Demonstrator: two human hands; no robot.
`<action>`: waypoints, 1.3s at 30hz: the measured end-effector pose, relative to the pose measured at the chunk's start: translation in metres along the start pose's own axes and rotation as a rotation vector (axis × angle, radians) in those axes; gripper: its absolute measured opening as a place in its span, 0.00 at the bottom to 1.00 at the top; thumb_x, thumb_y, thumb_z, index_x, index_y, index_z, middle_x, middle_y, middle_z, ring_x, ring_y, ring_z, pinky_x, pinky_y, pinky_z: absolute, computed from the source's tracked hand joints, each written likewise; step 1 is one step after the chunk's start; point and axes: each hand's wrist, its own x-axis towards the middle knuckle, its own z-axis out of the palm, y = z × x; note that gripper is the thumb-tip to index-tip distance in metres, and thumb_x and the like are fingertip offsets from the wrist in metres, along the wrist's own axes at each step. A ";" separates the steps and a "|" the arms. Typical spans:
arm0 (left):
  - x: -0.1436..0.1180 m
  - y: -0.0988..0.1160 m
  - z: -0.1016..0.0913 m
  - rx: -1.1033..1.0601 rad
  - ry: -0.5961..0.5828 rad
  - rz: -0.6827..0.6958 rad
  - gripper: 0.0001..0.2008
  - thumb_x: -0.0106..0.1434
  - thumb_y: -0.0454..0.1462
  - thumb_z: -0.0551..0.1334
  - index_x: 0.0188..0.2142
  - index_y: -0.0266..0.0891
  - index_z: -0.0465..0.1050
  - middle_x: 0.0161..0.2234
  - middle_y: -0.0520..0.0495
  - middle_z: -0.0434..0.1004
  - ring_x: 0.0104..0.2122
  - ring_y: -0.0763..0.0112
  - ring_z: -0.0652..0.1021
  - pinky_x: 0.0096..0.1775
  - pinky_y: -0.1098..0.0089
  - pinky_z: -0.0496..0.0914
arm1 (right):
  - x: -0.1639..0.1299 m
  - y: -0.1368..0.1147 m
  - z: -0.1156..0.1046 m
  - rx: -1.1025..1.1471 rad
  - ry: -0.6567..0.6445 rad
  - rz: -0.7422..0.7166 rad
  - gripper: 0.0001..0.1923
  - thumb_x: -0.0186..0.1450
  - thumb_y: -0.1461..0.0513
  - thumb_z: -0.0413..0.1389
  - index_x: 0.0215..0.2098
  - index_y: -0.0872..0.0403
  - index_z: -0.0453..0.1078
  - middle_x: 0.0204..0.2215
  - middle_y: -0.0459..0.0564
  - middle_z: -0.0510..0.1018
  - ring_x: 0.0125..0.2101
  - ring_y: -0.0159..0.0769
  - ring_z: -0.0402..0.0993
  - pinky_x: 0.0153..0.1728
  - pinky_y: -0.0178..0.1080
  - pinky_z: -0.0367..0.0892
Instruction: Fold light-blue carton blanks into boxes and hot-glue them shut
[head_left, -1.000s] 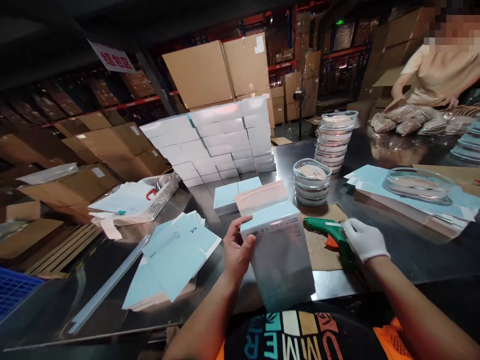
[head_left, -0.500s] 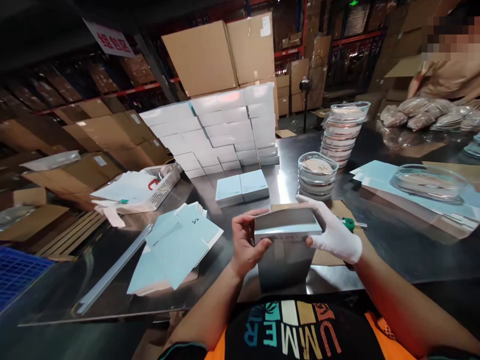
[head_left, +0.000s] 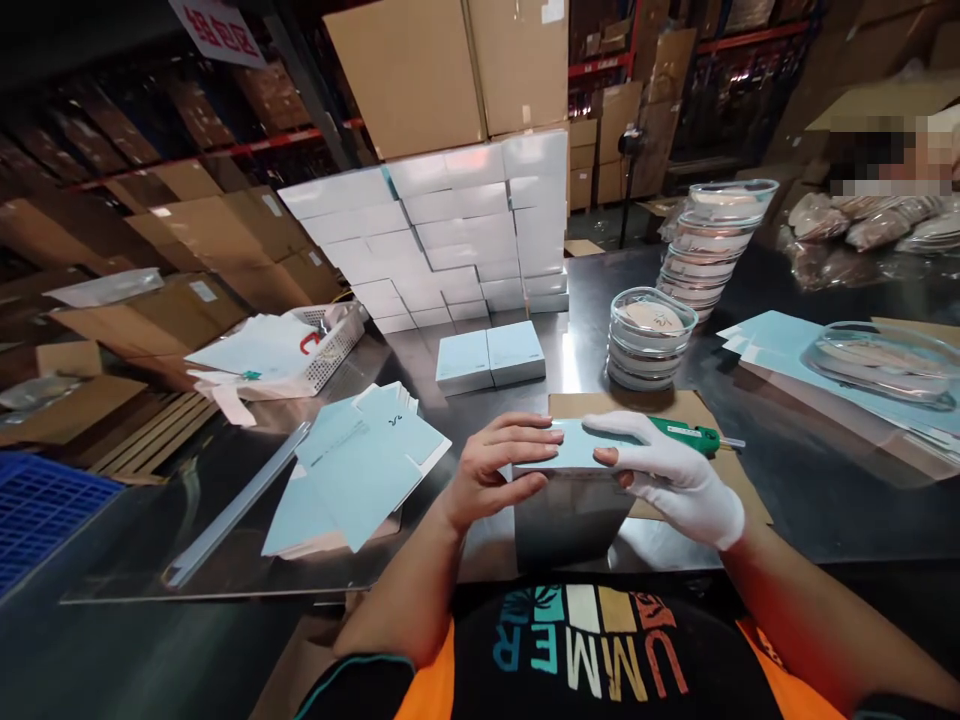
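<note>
Between my hands, close to the table's front edge, is a small carton (head_left: pixel 576 446) with a light-blue top and a pale front side. My bare left hand (head_left: pixel 504 465) grips its left part, fingers laid over the top and thumb at the front. From the right, my right hand (head_left: pixel 671 475), in a white glove with bare fingertips showing, holds the other end. A green-handled tool (head_left: pixel 688 434) lies on a brown cardboard sheet (head_left: pixel 739 490) just beyond the glove. Two closed light-blue cartons (head_left: pixel 491 358) sit side by side farther back.
Flat light-blue card blanks (head_left: pixel 367 470) and a metal strip (head_left: pixel 236 505) lie at left. Behind rises a wall of stacked white cartons (head_left: pixel 465 225). Stacks of clear round packs (head_left: pixel 649 345) stand to the right, near more blanks (head_left: pixel 772 345). A person works at the far right.
The carton has been lowered and turned, so its light-blue top faces up. My left fingers have moved from its side onto its top, and my right fingers also lie over it.
</note>
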 end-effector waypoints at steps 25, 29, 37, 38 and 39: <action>-0.034 -0.043 -0.022 -0.180 0.661 -0.793 0.54 0.48 0.47 0.80 0.71 0.48 0.58 0.59 0.38 0.74 0.49 0.55 0.80 0.41 0.64 0.79 | 0.088 0.163 -0.134 -1.078 0.239 0.600 0.16 0.71 0.66 0.53 0.52 0.63 0.77 0.52 0.68 0.80 0.55 0.52 0.69 0.57 0.45 0.65; -0.051 -0.061 0.003 -0.091 0.602 -0.784 0.47 0.46 0.41 0.78 0.65 0.47 0.65 0.59 0.42 0.73 0.56 0.51 0.77 0.52 0.59 0.76 | 0.106 0.144 -0.145 -1.081 0.392 0.585 0.14 0.70 0.63 0.54 0.48 0.61 0.78 0.51 0.68 0.81 0.53 0.54 0.71 0.54 0.47 0.67; -0.063 -0.077 0.031 -0.100 0.624 -0.800 0.42 0.44 0.33 0.75 0.60 0.46 0.67 0.57 0.42 0.74 0.55 0.53 0.78 0.55 0.59 0.73 | 0.085 0.010 -0.140 -0.551 0.257 0.341 0.21 0.70 0.46 0.57 0.32 0.53 0.78 0.31 0.50 0.81 0.35 0.43 0.76 0.39 0.41 0.71; -0.066 -0.080 0.035 -0.134 0.641 -0.797 0.43 0.43 0.33 0.76 0.59 0.46 0.66 0.56 0.42 0.75 0.54 0.53 0.78 0.54 0.60 0.74 | 0.081 -0.008 -0.135 -0.506 0.194 0.314 0.22 0.69 0.44 0.58 0.33 0.52 0.79 0.31 0.50 0.81 0.36 0.44 0.77 0.40 0.42 0.71; -0.069 -0.083 0.041 -0.185 0.648 -0.793 0.45 0.43 0.33 0.77 0.60 0.46 0.65 0.56 0.42 0.75 0.53 0.54 0.79 0.53 0.61 0.74 | 0.078 -0.022 -0.129 -0.482 0.121 0.300 0.22 0.69 0.42 0.58 0.33 0.51 0.80 0.31 0.51 0.82 0.36 0.44 0.77 0.40 0.42 0.72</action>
